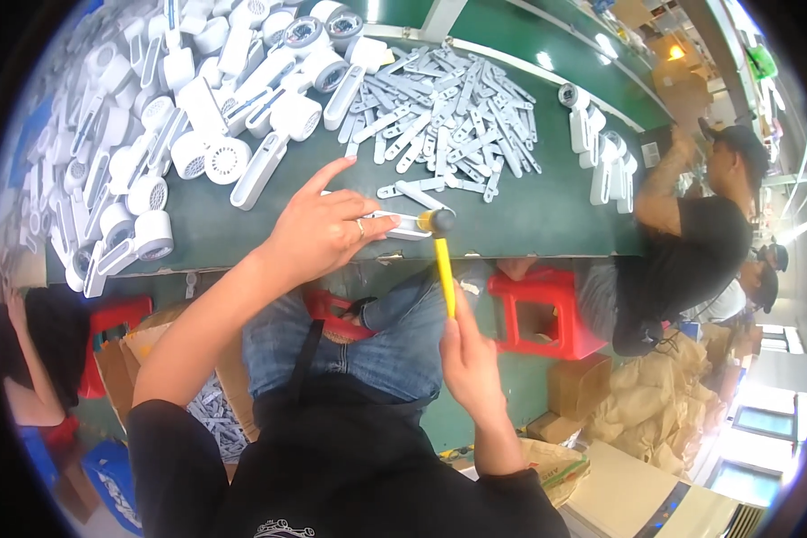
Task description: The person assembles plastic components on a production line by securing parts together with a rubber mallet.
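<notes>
Near the front edge of the green bench my left hand [321, 224] is closed on a white plastic handle piece [407, 229]. Its index finger points up and away while the other fingers press the piece down. My right hand [472, 359] grips the yellow shaft of a small hammer [446, 273]. The hammer's dark and yellow head is at the right end of the handle piece; whether they touch I cannot tell. Just beyond lies a heap of flat grey plastic strips [457, 108], a few of them close to the handle piece.
White handheld units with round grilles [228, 160] are piled across the bench's left side. More white units [605, 166] lie at the right. A co-worker in black [704, 224] sits beyond a red stool [547, 314]. By my left side stands a carton of strips [217, 417].
</notes>
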Tool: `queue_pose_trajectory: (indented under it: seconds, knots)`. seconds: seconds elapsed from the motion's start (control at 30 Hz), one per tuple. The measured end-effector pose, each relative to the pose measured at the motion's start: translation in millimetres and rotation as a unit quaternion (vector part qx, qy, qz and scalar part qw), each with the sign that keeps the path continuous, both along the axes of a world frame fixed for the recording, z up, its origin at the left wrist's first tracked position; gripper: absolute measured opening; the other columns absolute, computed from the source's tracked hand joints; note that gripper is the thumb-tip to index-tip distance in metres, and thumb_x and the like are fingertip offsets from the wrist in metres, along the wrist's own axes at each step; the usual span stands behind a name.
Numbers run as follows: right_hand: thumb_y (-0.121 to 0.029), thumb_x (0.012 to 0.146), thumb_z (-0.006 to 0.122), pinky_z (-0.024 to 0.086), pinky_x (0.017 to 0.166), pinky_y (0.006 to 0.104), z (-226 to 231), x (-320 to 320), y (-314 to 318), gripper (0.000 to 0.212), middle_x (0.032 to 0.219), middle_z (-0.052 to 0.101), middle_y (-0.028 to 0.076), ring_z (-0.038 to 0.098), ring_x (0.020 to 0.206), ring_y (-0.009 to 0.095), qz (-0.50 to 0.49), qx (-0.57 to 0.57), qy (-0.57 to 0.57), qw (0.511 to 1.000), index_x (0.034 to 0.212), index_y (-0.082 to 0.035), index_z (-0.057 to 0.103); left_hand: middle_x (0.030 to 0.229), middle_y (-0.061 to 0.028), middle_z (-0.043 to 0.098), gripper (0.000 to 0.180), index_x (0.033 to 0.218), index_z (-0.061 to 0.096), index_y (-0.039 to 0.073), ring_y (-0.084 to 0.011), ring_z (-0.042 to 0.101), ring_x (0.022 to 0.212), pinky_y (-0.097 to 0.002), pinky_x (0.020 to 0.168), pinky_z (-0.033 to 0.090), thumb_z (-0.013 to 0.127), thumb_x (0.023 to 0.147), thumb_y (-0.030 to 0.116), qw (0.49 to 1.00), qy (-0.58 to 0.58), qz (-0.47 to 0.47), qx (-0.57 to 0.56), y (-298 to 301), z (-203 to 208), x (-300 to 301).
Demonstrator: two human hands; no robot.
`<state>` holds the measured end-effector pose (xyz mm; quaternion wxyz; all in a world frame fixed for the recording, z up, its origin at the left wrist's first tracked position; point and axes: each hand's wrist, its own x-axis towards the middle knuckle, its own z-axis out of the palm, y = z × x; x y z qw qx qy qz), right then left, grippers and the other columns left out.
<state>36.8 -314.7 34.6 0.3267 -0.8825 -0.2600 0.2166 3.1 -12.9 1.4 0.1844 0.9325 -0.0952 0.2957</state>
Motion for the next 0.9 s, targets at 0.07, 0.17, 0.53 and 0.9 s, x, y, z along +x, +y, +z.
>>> queue_pose_trajectory:
  seconds: [0.07,0.17,0.53,0.9]
  knots:
    - [-0.020,0.114,0.050,0.053,0.066,0.0339,9.3,1.4,3.6,0.054,0.072,0.059,0.010,0.060,0.063,0.014,-0.014,0.026,0.046,0.999,0.167,-0.017,0.039,0.096,-0.0002,0.075,0.025,0.109,0.082,0.019,-0.0183,0.073,0.095,-0.0524,0.121,0.044,0.083,0.085,0.015,1.000,0.020,-0.004,-0.009,8.7,5.2,0.7]
    - [-0.020,0.114,0.048,0.051,0.065,0.0312,21.1,3.5,1.6,0.054,0.069,0.055,0.007,0.056,0.063,0.011,-0.044,0.071,0.075,0.994,0.166,-0.012,0.040,0.109,-0.0027,0.074,0.026,0.105,0.083,0.016,-0.0229,0.065,0.116,-0.0506,0.131,0.030,0.079,0.080,0.010,0.984,0.125,-0.110,0.070,32.8,23.6,8.7]
    - [-0.022,0.116,0.042,0.043,0.058,0.0251,23.6,0.3,29.7,0.054,0.068,0.049,-0.003,0.048,0.060,0.006,-0.014,0.139,0.161,0.977,0.167,-0.005,0.036,0.139,-0.0121,0.069,0.053,0.132,0.074,0.014,-0.0354,0.067,0.116,-0.0461,0.100,0.054,0.089,0.082,0.022,0.985,0.074,0.122,-0.100,11.5,1.7,-68.7]
    - [-0.014,0.113,0.045,0.055,0.073,0.0449,16.3,-3.7,76.5,0.056,0.090,0.070,0.027,0.071,0.074,0.042,0.070,0.113,0.006,0.991,0.166,-0.004,0.033,0.111,-0.0119,0.079,0.026,0.113,0.080,0.007,-0.0288,0.075,0.096,-0.0430,0.095,0.059,0.084,0.087,0.007,0.980,-0.056,0.149,-0.120,6.8,-30.9,-60.5]
